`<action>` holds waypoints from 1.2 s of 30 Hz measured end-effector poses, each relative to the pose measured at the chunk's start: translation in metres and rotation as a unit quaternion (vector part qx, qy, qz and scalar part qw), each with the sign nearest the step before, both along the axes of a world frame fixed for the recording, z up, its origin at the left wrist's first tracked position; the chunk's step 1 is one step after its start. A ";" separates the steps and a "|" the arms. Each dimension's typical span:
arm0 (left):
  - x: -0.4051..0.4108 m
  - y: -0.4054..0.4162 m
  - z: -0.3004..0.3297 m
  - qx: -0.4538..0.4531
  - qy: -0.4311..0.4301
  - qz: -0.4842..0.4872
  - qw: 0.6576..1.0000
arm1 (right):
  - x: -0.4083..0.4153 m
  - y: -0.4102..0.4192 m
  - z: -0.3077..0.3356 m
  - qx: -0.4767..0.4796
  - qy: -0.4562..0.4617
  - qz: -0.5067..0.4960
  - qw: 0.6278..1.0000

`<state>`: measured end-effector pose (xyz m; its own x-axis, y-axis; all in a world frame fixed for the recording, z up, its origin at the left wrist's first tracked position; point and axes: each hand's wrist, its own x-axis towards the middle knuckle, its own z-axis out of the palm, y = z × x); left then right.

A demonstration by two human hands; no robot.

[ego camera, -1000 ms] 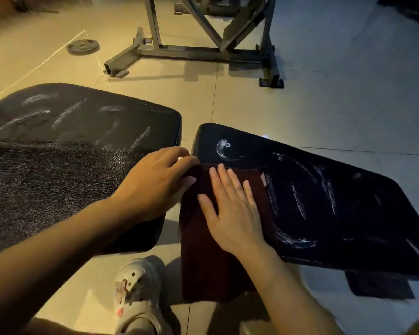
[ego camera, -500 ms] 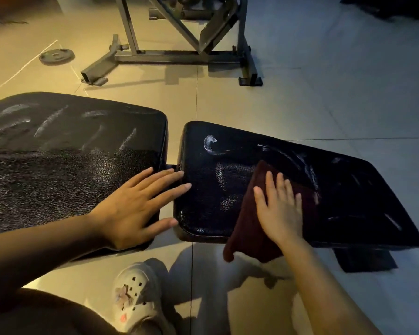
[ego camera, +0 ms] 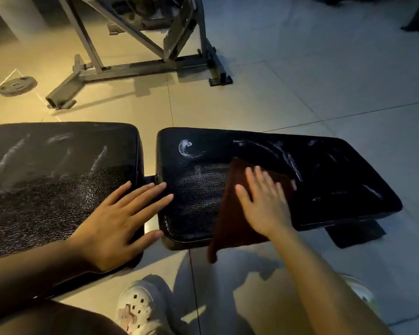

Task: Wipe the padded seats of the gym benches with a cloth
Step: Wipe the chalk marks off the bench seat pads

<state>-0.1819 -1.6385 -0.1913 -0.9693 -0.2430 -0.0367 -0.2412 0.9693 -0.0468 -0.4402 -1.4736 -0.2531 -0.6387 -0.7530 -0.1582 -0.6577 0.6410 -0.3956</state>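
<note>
On the right seat (ego camera: 324,180), both hands lie flat, right hand (ego camera: 264,201) pressing the cloth (ego camera: 230,213).

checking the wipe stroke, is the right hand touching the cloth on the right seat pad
Touching. The head view shows the right hand lying flat, fingers straight, on the dark red cloth.

Dark red cloth (ego camera: 230,213) flat on streaked black seat pad (ego camera: 336,180), draping over near edge.

cloth (ego camera: 237,213) on black seat pad (ego camera: 336,170)
</note>
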 end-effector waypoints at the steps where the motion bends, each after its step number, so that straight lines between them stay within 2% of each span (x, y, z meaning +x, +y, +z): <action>1: 0.000 0.000 -0.001 -0.004 0.001 -0.001 1.000 | -0.007 0.006 -0.002 0.018 0.002 -0.027 0.999; 5: 0.000 0.001 0.001 -0.005 0.008 0.001 1.000 | 0.017 0.006 0.003 0.003 0.006 -0.048 0.999; 11: -0.001 0.002 0.003 -0.014 0.006 0.005 1.000 | 0.094 -0.003 0.017 -0.098 -0.005 0.072 0.993; 16: -0.001 0.003 0.004 -0.006 0.002 0.009 1.000 | 0.065 -0.001 0.011 -0.109 -0.026 0.127 0.986; 20: -0.001 0.003 0.006 0.008 -0.002 0.015 1.000 | 0.034 -0.005 0.009 -0.112 -0.025 0.114 0.987; 23: 0.000 0.002 0.005 0.014 -0.003 0.015 1.000 | 0.030 -0.005 0.012 -0.161 -0.043 0.119 0.979; 25: -0.001 0.002 0.005 0.019 -0.003 0.016 1.000 | 0.031 0.004 0.012 -0.217 -0.054 0.057 0.973; 27: -0.001 0.003 0.004 0.022 -0.002 0.019 1.000 | 0.024 0.017 0.012 -0.255 -0.028 -0.084 0.963; 29: 0.000 0.004 0.004 0.018 0.007 0.024 1.000 | 0.009 0.027 0.012 -0.229 -0.015 -0.194 0.954; 31: 0.000 0.007 0.006 0.006 0.029 0.036 0.999 | -0.004 0.027 0.011 -0.175 -0.022 -0.199 0.964; 34: -0.018 0.019 0.014 -0.022 0.093 0.039 0.995 | -0.010 0.018 0.017 -0.169 -0.043 -0.178 0.968; 36: -0.040 0.032 0.017 -0.013 0.132 0.029 0.991 | -0.009 0.014 0.024 -0.171 -0.001 -0.170 0.971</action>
